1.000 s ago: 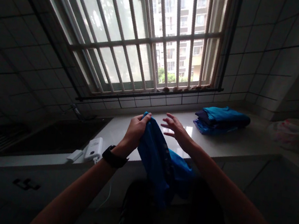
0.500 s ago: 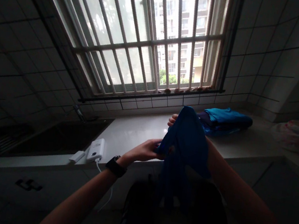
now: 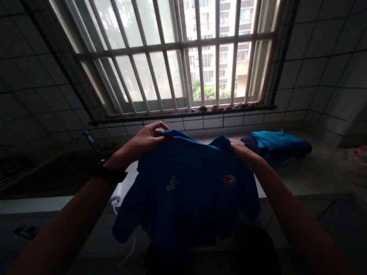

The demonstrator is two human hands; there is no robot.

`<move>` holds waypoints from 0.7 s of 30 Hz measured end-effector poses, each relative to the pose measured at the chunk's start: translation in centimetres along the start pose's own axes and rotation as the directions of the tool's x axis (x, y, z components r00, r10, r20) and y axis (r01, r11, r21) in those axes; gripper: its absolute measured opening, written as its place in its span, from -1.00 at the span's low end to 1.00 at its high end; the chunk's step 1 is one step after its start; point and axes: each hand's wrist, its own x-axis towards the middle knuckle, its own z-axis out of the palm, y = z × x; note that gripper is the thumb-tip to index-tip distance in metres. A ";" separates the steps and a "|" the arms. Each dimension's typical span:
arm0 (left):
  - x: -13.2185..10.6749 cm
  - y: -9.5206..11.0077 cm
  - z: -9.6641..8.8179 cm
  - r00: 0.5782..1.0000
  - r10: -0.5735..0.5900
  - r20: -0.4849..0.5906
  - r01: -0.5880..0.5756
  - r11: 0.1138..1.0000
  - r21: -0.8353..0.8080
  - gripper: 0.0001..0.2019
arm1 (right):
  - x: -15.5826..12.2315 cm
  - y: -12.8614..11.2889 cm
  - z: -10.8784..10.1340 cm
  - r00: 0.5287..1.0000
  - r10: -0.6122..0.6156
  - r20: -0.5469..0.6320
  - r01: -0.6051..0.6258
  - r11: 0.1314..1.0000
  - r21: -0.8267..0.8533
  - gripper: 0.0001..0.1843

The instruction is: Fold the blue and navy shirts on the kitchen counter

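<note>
**Both hands hold a blue shirt [image 3: 188, 194] up by its shoulders**

The left hand [image 3: 146, 138], a black watch strap [image 3: 110, 174] at its wrist, and the right hand [image 3: 243, 152] are closed on the collar edge, arms reaching forward. The shirt hangs spread below the grip. Past the right hand, folded blue clothes [image 3: 276, 145] lie on the pale countertop [image 3: 318, 164], beneath a barred window [image 3: 183, 49] in a tiled wall [image 3: 325, 76].

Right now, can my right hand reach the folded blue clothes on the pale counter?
Probably yes, once it lets go: the right hand grips the shoulder of the blue T-shirt, and the folded blue clothes lie just beyond it, with nothing visible between.
</note>
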 end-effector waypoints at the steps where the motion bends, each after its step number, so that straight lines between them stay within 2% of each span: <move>1: 1.6 -0.8 0.0 0.999 0.009 -0.047 -0.004 0.995 0.103 -0.68 | 0.8 -0.3 0.1 0.995 0.070 -0.072 -0.076 0.994 -0.085 -0.62; 3: 4.6 -2.6 0.3 0.989 0.034 -0.141 0.016 0.941 0.339 -0.76 | 2.1 -0.5 0.5 0.949 0.116 -0.293 -0.192 0.951 -0.243 -0.54; 5: 6.7 -4.4 1.4 0.977 0.068 -0.202 0.051 0.846 0.530 -0.75 | 2.9 0.0 1.5 0.893 0.007 -0.451 -0.195 0.908 -0.371 -0.45; 6: 7.3 -5.3 2.3 0.974 0.075 -0.216 0.068 0.808 0.585 -0.71 | 2.9 0.6 2.4 0.888 -0.048 -0.457 -0.177 0.882 -0.436 -0.42; 7: 7.6 -6.3 3.4 0.972 0.074 -0.223 0.081 0.784 0.615 -0.66 | 2.7 1.5 3.4 0.910 -0.077 -0.409 -0.155 0.849 -0.505 -0.40; 8: 7.5 -7.4 4.7 0.973 0.068 -0.222 0.088 0.775 0.626 -0.62 | 2.3 2.6 4.5 0.949 -0.059 -0.311 -0.134 0.815 -0.565 -0.40; 9: 7.1 -8.6 6.0 0.977 0.046 -0.208 0.097 0.772 0.628 -0.59 | 1.7 3.9 5.7 0.987 0.010 -0.161 -0.107 0.789 -0.605 -0.40; 10: 6.4 -9.8 7.4 0.983 0.000 -0.185 0.120 0.765 0.633 -0.55 | 1.0 5.3 6.8 0.995 0.096 0.007 -0.069 0.768 -0.637 -0.39; 11: 5.5 -11.2 8.6 0.985 -0.070 -0.157 0.156 0.747 0.646 -0.52 | 0.2 6.7 7.7 0.981 0.174 0.089 -0.070 0.737 -0.672 -0.36; 13: 3.3 -14.0 10.1 0.962 -0.262 -0.072 0.239 0.689 0.684 -0.42 | -1.1 9.1 9.0 0.971 0.203 0.123 -0.051 0.686 -0.726 -0.35; 14: 2.2 -15.5 10.2 0.941 -0.339 -0.020 0.258 0.675 0.691 -0.39 | -1.6 10.0 9.3 0.977 0.187 0.104 -0.049 0.668 -0.742 -0.35; 16: 0.1 -18.2 9.1 0.926 -0.360 0.112 0.204 0.729 0.653 -0.46 | -2.0 10.9 9.5 0.987 0.145 0.071 -0.042 0.656 -0.754 -0.36; 18: -1.4 -20.2 6.4 0.931 -0.303 0.201 0.138 0.805 0.576 -0.61 | -2.0 11.1 9.3 0.988 0.141 0.061 -0.047 0.658 -0.752 -0.36; 20: -2.1 -21.1 3.4 0.939 -0.300 0.170 0.172 0.834 0.525 -0.75 | -1.9 10.9 9.1 0.988 0.145 0.058 -0.051 0.656 -0.753 -0.36; 21: -2.3 -21.1 2.2 0.948 -0.304 0.091 0.216 0.828 0.518 -0.81 | -1.9 10.8 9.1 0.987 0.146 0.061 -0.050 0.653 -0.756 -0.36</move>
